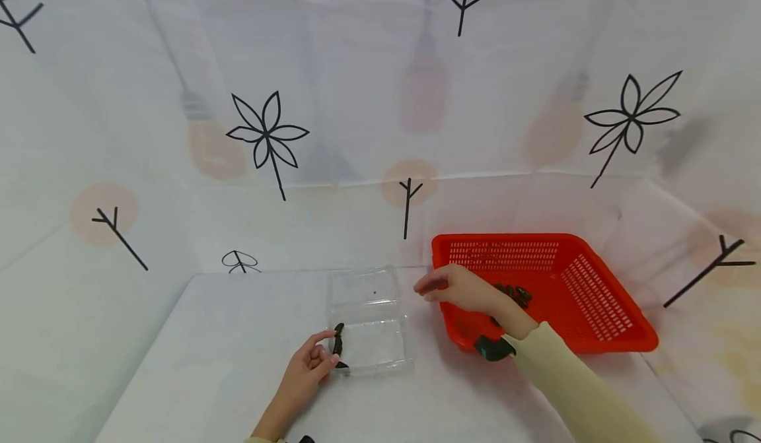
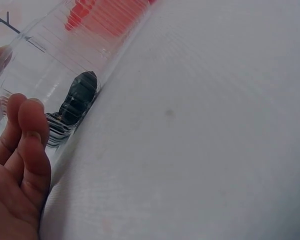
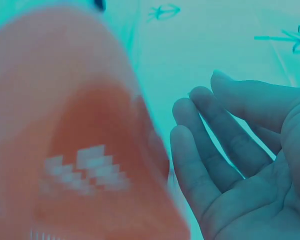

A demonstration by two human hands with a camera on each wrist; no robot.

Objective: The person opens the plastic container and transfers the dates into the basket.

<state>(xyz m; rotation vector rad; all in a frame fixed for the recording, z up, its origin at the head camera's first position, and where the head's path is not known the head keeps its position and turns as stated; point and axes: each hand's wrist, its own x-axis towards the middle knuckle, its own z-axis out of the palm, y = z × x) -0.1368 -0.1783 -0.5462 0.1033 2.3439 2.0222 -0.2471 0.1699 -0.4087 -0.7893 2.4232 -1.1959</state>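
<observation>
A clear plastic box (image 1: 373, 342) with its hinged lid (image 1: 362, 286) laid back lies on the white surface. Several dark, glossy, elongated pieces (image 1: 338, 344) line its left side; one such piece (image 2: 81, 95) shows through the wall in the left wrist view. My left hand (image 1: 306, 370) holds the box at its left wall, index finger and thumb by the dark pieces. Over the left rim of a red basket (image 1: 588, 344) hangs my right hand (image 1: 460, 289), fingers loosely bent and nothing in them. Small greenish-brown pieces (image 1: 523, 296) lie in the basket, partly hidden by the right forearm.
A white cloth with printed plants (image 1: 267, 133) rises behind and on both sides. The white tabletop (image 1: 196, 357) extends left of the box. A dark green device (image 1: 495, 348) is strapped at the right wrist. The basket stands at the right, its rim raised.
</observation>
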